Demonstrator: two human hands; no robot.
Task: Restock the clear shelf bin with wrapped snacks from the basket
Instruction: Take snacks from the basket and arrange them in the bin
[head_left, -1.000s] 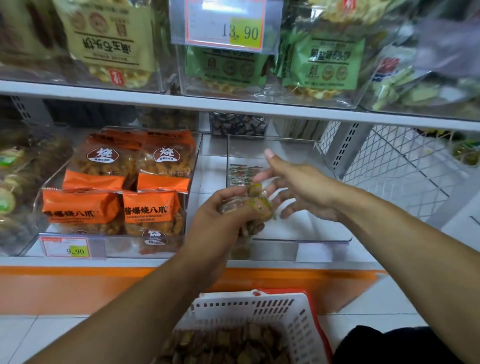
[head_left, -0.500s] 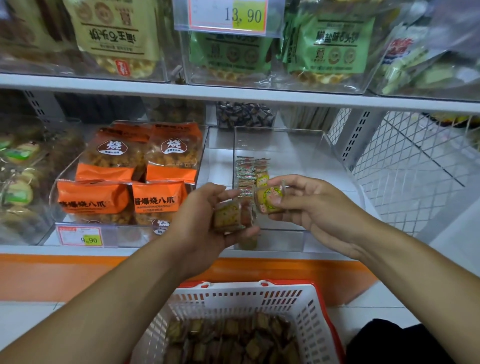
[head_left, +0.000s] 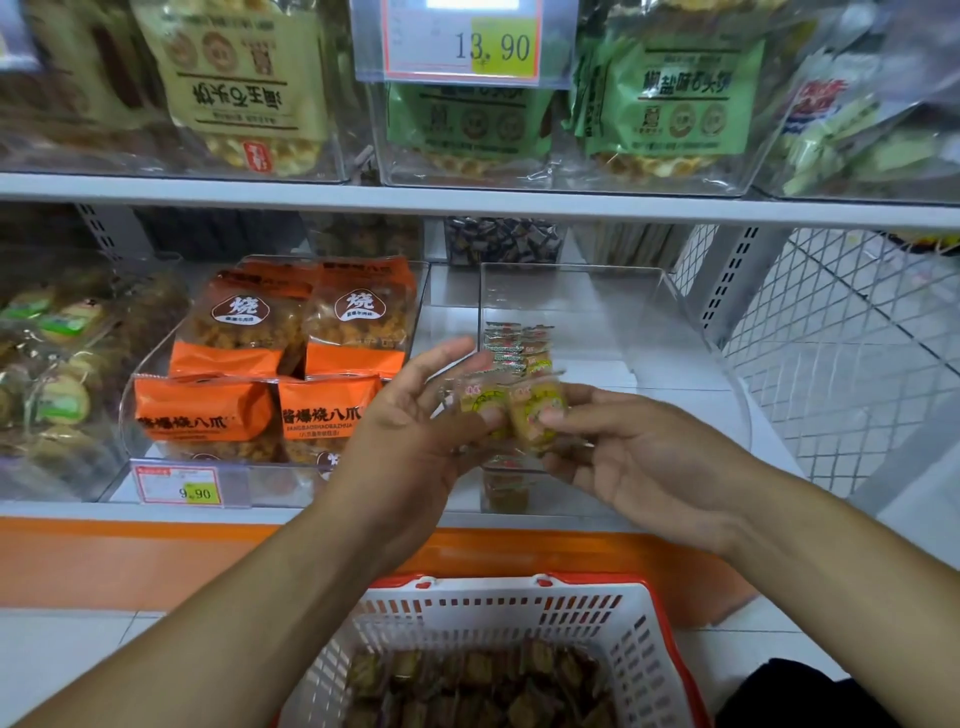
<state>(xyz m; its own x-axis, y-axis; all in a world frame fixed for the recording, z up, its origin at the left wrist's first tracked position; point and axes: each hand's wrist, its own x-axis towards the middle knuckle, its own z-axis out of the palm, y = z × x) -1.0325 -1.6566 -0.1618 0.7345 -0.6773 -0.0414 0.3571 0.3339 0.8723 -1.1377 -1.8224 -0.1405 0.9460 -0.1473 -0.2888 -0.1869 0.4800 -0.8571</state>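
A clear shelf bin (head_left: 675, 322) stands on the lower shelf, with a row of small wrapped snacks (head_left: 511, 345) along its left side. In front of the bin my left hand (head_left: 410, 431) holds a wrapped snack (head_left: 480, 402) against its thumb, its other fingers stretched out. Beside it my right hand (head_left: 644, 462) pinches a second yellow-green wrapped snack (head_left: 537, 415). The two snacks touch. Below stands a white basket (head_left: 498, 608) with a red rim, holding several brown wrapped snacks (head_left: 483, 686).
Orange snack bags (head_left: 291, 364) fill the clear bin to the left. A price tag (head_left: 179, 486) hangs at its front. The upper shelf (head_left: 467, 200) carries green and beige bags under a 13.90 tag (head_left: 462, 41). A white wire grid (head_left: 841, 343) closes the right side.
Both hands have come together in front of the bin, so the two snacks now touch. The left hand's fingers have stretched out. The view has dropped slightly.
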